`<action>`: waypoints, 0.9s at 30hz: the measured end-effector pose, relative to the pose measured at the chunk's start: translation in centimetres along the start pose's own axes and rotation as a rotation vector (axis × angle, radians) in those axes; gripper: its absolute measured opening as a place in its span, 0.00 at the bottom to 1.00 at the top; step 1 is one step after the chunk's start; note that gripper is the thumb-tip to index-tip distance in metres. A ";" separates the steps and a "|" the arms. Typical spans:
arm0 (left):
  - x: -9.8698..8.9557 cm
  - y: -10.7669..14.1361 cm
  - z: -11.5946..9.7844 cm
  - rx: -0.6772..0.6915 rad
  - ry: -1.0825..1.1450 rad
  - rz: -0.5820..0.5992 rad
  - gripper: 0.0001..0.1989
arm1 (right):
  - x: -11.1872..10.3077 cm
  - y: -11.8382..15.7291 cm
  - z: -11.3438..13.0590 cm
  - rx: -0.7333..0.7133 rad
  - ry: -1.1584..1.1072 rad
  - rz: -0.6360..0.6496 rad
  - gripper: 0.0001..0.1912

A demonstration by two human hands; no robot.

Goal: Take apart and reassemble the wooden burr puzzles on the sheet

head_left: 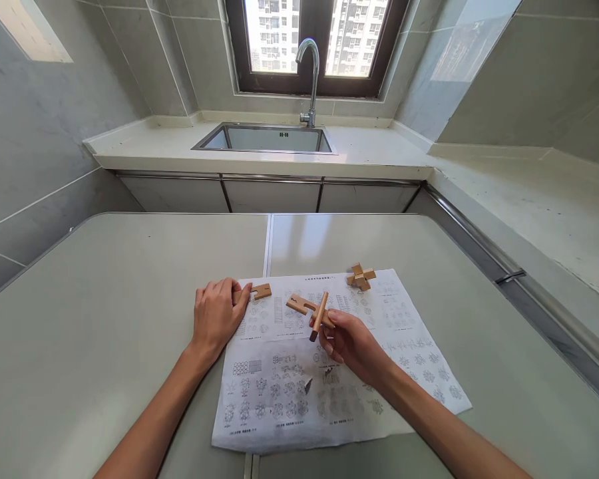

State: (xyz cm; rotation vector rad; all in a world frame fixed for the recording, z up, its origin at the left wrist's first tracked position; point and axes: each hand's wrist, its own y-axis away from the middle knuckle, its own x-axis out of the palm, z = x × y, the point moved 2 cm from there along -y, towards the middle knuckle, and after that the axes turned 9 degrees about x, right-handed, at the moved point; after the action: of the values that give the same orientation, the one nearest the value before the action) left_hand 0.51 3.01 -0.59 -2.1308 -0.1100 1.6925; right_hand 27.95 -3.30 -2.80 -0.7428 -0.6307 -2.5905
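Our forearms point(170, 399) reach over creased paper point(349, 402), lying inside the smooth table point(104, 319), which extends wide on both sides. Our right hand point(352, 342) grasps a notched wooden plate point(296, 303), crossed by a slender stick point(319, 317). Our left hand point(217, 313) touches another notched piece point(263, 291); its grip we cannot tell. Beyond sits a cross-shaped block point(361, 277).

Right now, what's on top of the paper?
A wooden cross and a notched piece by the left hand. The right hand holds wooden pieces over it. What they cover is hidden.
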 end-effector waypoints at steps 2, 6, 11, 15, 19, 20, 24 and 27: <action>0.0 0.0 0.0 0.008 -0.036 -0.002 0.19 | 0.1 0.0 0.1 0.001 0.005 -0.002 0.18; -0.1 0.1 -0.2 0.018 -0.053 -0.012 0.18 | 0.2 0.1 0.2 0.003 0.014 -0.012 0.18; -0.1 0.2 -0.5 0.055 -0.080 -0.023 0.18 | 0.1 0.1 0.1 0.012 0.030 0.002 0.18; 0.1 0.2 -0.6 0.061 -0.062 -0.019 0.18 | 0.0 0.1 0.0 0.016 0.032 0.018 0.18; 0.1 0.3 -0.5 0.054 -0.016 -0.021 0.17 | 0.2 0.2 0.1 0.015 0.035 0.018 0.18; 0.1 0.3 -0.5 0.057 -0.004 -0.024 0.16 | 0.3 0.2 0.2 0.015 0.038 0.018 0.18; 0.0 0.3 -0.7 0.100 0.051 -0.049 0.15 | 0.3 0.2 0.2 0.013 0.046 0.027 0.18; 0.0 0.4 -0.9 0.142 0.068 -0.049 0.16 | 0.3 0.2 0.2 0.014 0.050 0.040 0.18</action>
State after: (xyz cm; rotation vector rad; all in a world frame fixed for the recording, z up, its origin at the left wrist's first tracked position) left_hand 1.25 2.46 -0.57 -2.0611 -0.0212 1.5512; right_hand 27.86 -3.43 -2.44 -0.6771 -0.6114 -2.5570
